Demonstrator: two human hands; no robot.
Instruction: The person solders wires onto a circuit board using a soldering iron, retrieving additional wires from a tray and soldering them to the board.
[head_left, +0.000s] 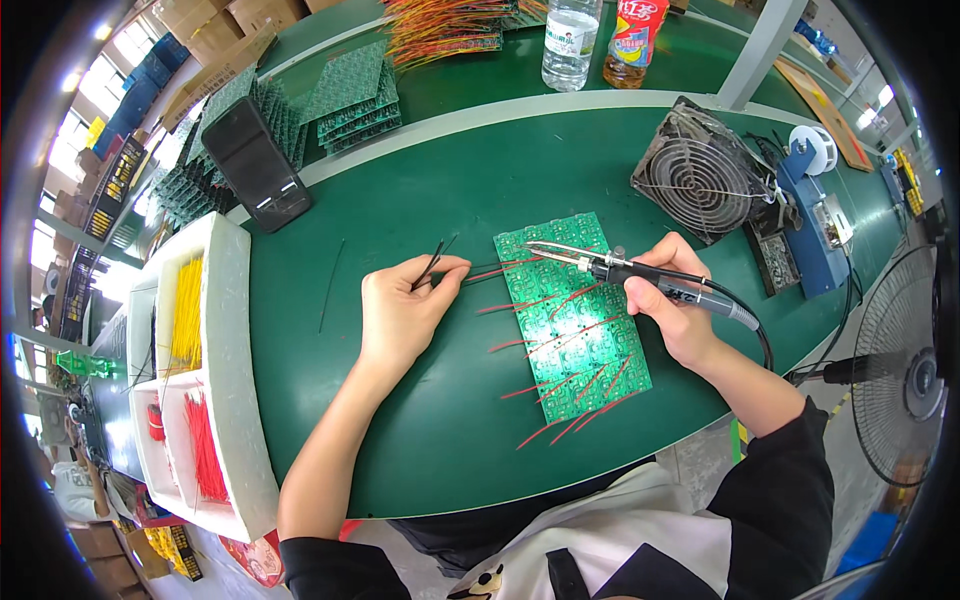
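Note:
A green circuit board panel (600, 350) lies at a slant on the green bench, with several red wires (575, 335) attached and trailing over its left and lower edges. My left hand (403, 312), left of the board, is closed in a pinch on thin black wires (430, 265). One dark wire end reaches from its fingertips toward the board's upper left. In my right hand (678, 318) is a soldering iron (618, 270) with a grey handle, held over the board. Its tip points left above the upper part of the panel; whether it touches is unclear.
A white foam tray (235, 350) holding yellow and red wires stands at left. Behind it are a phone (255, 165) and stacked boards (350, 100). A square fan (695, 170) and a blue soldering machine (815, 220) stand at right. Two bottles (570, 45) sit at the back.

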